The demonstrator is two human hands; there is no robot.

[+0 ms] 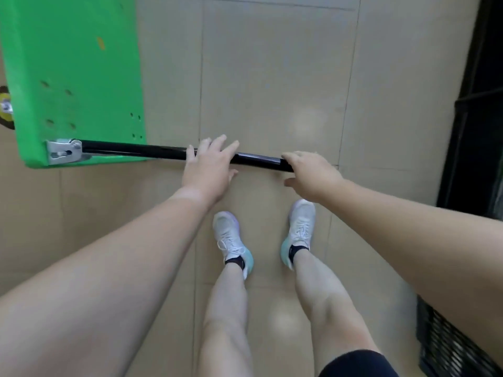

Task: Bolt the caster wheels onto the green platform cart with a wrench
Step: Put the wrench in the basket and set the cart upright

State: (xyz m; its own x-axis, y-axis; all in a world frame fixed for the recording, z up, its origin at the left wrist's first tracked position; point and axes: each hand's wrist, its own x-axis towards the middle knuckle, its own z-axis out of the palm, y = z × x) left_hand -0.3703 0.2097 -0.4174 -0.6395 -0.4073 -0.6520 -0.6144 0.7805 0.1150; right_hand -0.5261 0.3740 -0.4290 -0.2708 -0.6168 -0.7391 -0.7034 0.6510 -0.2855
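Note:
The green platform cart (73,77) fills the upper left, its deck showing several small bolt holes. A black handle bar (136,149) runs right from a metal bracket (64,151) at the cart's near corner. My left hand (208,170) rests on the bar with its fingers stretched over the top. My right hand (310,172) grips the bar's right end, fingers curled over it and thumb below. At the far left edge, part of a caster wheel (5,110) with a metal fitting shows beside the cart. No wrench is in view.
Beige floor tiles (272,77) spread ahead. My two feet in white shoes (231,240) stand just behind the handle. A dark frame (473,104) runs along the right side, with a black slatted crate (449,344) at the lower right.

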